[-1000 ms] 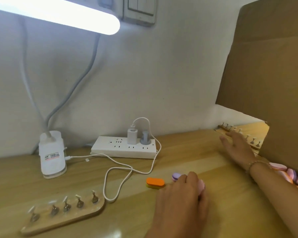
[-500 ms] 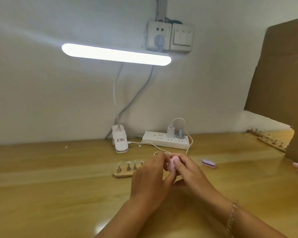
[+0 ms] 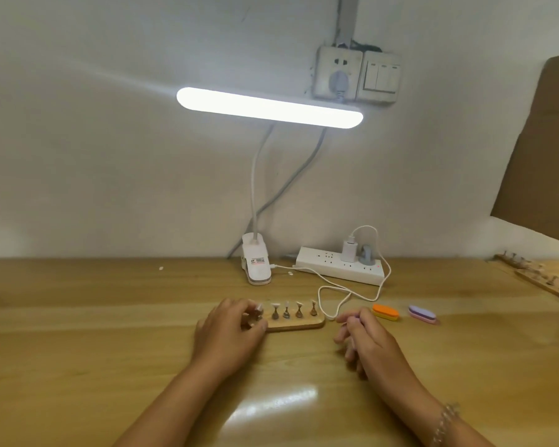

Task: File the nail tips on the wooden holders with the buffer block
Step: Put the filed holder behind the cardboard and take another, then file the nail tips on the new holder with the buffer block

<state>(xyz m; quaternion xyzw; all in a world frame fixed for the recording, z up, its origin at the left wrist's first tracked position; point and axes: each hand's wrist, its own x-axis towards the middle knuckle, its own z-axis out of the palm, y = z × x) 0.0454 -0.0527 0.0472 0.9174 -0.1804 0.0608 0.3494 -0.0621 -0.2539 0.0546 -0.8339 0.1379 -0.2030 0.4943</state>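
Steadying the wooden holder (image 3: 299,324) by its left end with my left hand (image 3: 229,333), fingers curled on it, I hold my right hand (image 3: 368,340), closed round the pink buffer block (image 3: 356,318), just off the holder's right end, in line with its row of nail tips (image 3: 286,304).

orange buffer block (image 3: 385,311) | lilac buffer block (image 3: 422,314) | tan wooden holder (image 3: 299,324)
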